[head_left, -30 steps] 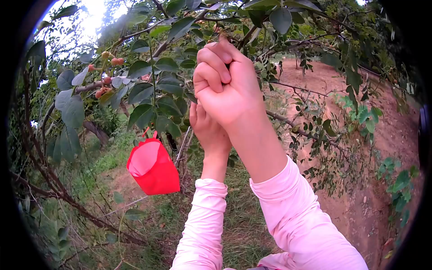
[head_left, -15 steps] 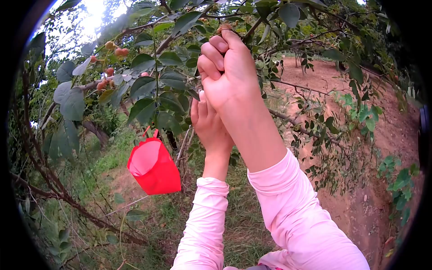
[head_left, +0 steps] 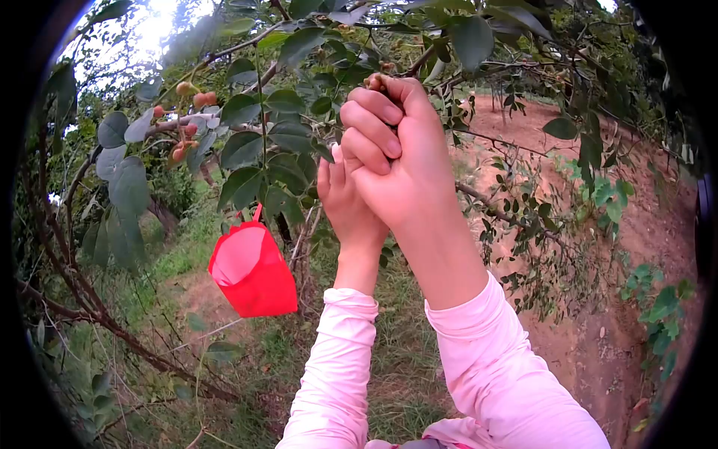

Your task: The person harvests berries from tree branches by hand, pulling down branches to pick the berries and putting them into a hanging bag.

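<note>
My right hand (head_left: pixel 407 150) is raised among the branches, its fingers curled in and its thumb and index finger pinched on a small brownish fruit (head_left: pixel 376 81). Behind and below it, my left hand (head_left: pixel 353 206) points upward with its visible fingers stretched out beside the leaves. The right hand covers part of it, and its palm is hidden. A cluster of small pinkish-orange fruits (head_left: pixel 199 99) hangs on the branch to the left. Below the leaves hangs a red bag (head_left: pixel 258 280) with its mouth open, left of my left wrist.
Leafy twigs (head_left: pixel 247 138) crowd around both hands. A bare brown branch (head_left: pixel 127 340) slants across the lower left. More foliage hangs over a reddish dirt slope (head_left: pixel 598 322) on the right, and grass (head_left: pixel 404 359) covers the ground below.
My right hand has come slightly down and to the right in the view, still pinching the fruit. The red bag appears a little higher and further left. My left hand is nearly unchanged.
</note>
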{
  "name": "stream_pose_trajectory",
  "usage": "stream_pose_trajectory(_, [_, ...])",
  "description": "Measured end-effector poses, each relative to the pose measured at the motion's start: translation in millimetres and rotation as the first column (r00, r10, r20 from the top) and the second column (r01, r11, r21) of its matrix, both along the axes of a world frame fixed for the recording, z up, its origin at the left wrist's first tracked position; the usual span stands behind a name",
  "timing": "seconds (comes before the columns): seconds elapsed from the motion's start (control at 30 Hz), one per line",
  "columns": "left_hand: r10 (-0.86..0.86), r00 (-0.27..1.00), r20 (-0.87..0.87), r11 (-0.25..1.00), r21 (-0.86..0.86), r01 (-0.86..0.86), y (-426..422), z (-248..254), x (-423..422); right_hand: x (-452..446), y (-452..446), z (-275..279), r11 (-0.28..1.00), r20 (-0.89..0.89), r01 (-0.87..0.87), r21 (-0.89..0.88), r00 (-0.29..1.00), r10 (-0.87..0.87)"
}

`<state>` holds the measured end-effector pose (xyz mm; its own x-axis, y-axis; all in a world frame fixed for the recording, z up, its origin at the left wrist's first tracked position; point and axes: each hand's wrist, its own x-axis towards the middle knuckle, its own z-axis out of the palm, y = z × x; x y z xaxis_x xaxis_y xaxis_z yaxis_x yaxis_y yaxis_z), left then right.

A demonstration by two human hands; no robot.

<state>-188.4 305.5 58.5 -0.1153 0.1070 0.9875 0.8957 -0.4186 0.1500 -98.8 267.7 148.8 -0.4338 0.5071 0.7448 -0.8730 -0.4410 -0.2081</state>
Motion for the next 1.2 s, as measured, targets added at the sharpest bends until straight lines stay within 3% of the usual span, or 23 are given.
stream_pose_trajectory(0.07, [0.137,0.986,-0.097,0.990,-0.021,-0.139,0,-4,-6,8,1,-11,0.997,0.018,-0.059,0.048,0.998,0.059])
stream_pose_trajectory(0.17, [0.360,0.909,-0.210,0.932,0.124,-0.341,14,-7,-10,24,2,-24,0.987,0.028,-0.156,0.027,0.988,0.155])
stream_pose_trajectory(0.2, [0.407,0.880,-0.246,0.911,0.033,-0.412,12,-8,-10,32,8,-29,0.983,0.061,-0.178,0.054,0.983,0.174])
stream_pose_trajectory(0.33, [0.420,0.874,-0.244,0.907,0.114,-0.405,14,0,-11,38,12,-43,0.960,0.055,-0.236,0.151,0.972,0.230])
stream_pose_trajectory(0.43, [0.468,0.856,-0.221,0.883,0.168,-0.439,17,4,-9,46,5,-53,0.977,0.044,-0.207,-0.051,0.977,0.209])
stream_pose_trajectory(0.57, [0.486,0.846,-0.220,0.872,0.190,-0.451,16,9,-8,52,0,-83,0.988,0.100,-0.124,-0.088,0.986,0.133])
stream_pose_trajectory(0.63, [0.473,0.851,-0.229,0.879,0.178,-0.441,15,9,-4,54,2,-105,0.993,0.150,-0.091,-0.080,0.983,0.102])
stream_pose_trajectory(0.77, [0.469,0.857,-0.212,0.882,0.163,-0.442,10,15,-8,64,-22,-155,0.962,0.218,-0.133,-0.238,0.958,0.186])
stream_pose_trajectory(0.9, [0.432,0.882,-0.191,0.899,0.172,-0.403,15,10,-13,77,-34,-243,0.943,0.301,-0.109,-0.315,0.931,0.208])
stream_pose_trajectory(1.03, [0.407,0.895,-0.184,0.910,0.169,-0.379,19,9,-13,93,-50,-317,0.908,0.526,0.085,-0.411,0.836,0.160])
stream_pose_trajectory(1.2, [0.392,0.901,-0.187,0.918,0.141,-0.370,24,6,-11,110,-58,-351,0.863,0.583,0.138,-0.486,0.787,0.203])
